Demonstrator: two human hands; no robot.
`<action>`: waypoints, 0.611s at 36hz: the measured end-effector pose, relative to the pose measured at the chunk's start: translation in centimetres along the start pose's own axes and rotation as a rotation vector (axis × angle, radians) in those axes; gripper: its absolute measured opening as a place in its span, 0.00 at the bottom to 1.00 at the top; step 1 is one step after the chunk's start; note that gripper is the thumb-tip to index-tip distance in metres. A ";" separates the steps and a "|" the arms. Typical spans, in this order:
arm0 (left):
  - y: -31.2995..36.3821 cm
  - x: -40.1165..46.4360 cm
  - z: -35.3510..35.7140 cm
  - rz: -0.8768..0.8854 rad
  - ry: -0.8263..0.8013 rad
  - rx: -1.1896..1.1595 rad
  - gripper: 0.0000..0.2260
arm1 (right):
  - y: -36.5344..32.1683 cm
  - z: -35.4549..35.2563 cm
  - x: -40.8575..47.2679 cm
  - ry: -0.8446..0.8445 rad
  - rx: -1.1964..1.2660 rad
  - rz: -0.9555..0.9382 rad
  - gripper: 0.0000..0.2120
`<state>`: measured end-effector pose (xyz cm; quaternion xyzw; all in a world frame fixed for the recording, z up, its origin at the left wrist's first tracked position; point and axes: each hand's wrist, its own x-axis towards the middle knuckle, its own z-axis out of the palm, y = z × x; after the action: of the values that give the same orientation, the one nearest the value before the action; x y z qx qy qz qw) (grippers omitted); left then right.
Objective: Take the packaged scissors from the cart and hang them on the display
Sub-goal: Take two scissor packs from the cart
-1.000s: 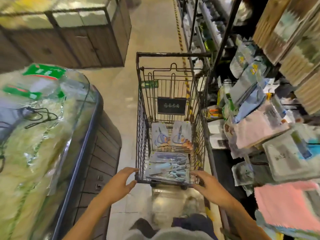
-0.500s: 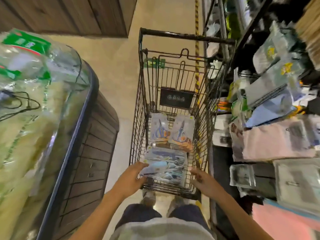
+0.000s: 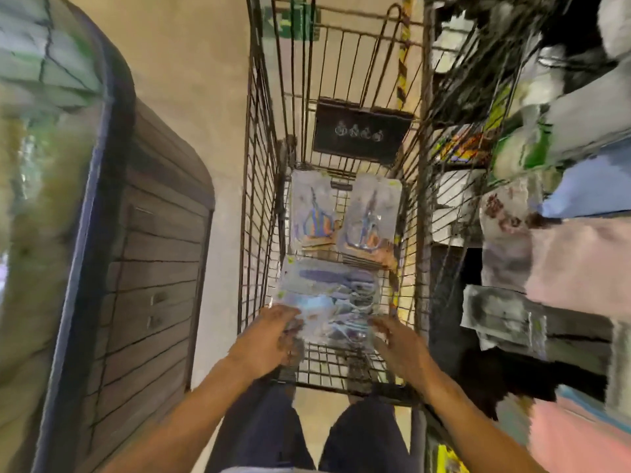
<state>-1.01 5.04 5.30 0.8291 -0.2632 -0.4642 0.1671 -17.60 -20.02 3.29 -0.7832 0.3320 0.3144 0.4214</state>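
Both hands reach into a wire cart at a stack of packaged scissors.

On the left stands a rounded bin of dark wooden slats (image 3: 150,268) with a dark blue rim, its contents a green-and-yellow blur. In the middle, the black wire-mesh shopping cart (image 3: 259,206) carries a dark plaque (image 3: 362,131) with small white symbols too blurred to read. On its floor lie glossy clear-plastic packs: two upright scissor packs (image 3: 345,216) farther in, and a nearer stack of packaged scissors (image 3: 327,302) with blue handles. The left hand (image 3: 269,339) grips the near stack's left edge, fingers curled over it; the right hand (image 3: 399,346) touches its right edge, though blur hides whether it grips. On the right hang soft pink, blue and white packaged goods on the display (image 3: 560,268).
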 end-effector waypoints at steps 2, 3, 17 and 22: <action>-1.1 1.8 1.5 -0.018 -0.033 0.018 0.23 | 0.7 0.9 3.0 -0.026 -0.008 0.019 0.21; -1.7 2.7 2.2 -0.029 -0.040 0.027 0.23 | 0.9 1.4 4.6 -0.040 -0.014 0.022 0.22; -4.4 9.4 5.9 -0.104 0.042 -0.081 0.23 | 2.5 5.4 19.1 0.098 -0.151 -0.301 0.25; -3.8 10.0 5.4 -0.180 -0.021 0.026 0.23 | 2.6 5.8 19.3 0.142 -0.340 -0.297 0.22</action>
<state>-0.26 2.02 -6.24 0.8467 -0.1951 -0.4824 0.1111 -9.65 -20.99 -15.40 -0.9033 0.1843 0.2445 0.3005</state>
